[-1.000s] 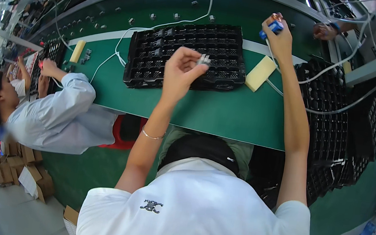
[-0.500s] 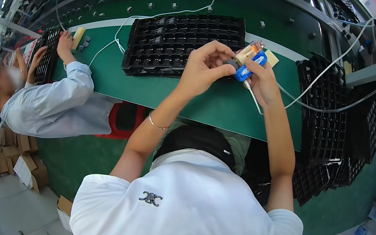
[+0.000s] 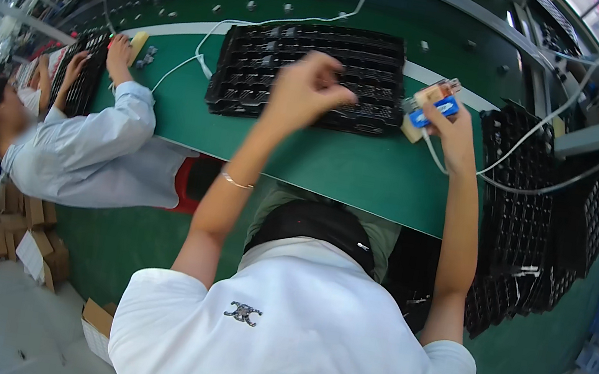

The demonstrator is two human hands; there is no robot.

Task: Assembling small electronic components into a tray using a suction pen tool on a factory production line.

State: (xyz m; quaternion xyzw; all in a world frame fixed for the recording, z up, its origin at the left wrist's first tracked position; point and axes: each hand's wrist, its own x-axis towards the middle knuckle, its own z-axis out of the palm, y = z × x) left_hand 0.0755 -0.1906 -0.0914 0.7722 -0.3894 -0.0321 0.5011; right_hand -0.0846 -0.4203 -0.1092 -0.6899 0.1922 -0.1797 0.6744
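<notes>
Blue corded tool (image 3: 433, 112), held in right hand (image 3: 457, 138), left hand (image 3: 304, 93) apart

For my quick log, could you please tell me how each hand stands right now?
Left hand: partly open over the black tray, no held item visible.
Right hand: closed on the blue-and-clear corded device.

To our left, a co-worker in a pale blue long-sleeved shirt (image 3: 83, 131)
We see brown cardboard boxes (image 3: 2, 235) heaped behind that person; an open brown-and-white cardboard carton (image 3: 99, 318) on the pale grey floor (image 3: 24, 316); black gridded plastic trays (image 3: 521, 205) to our right.
</notes>
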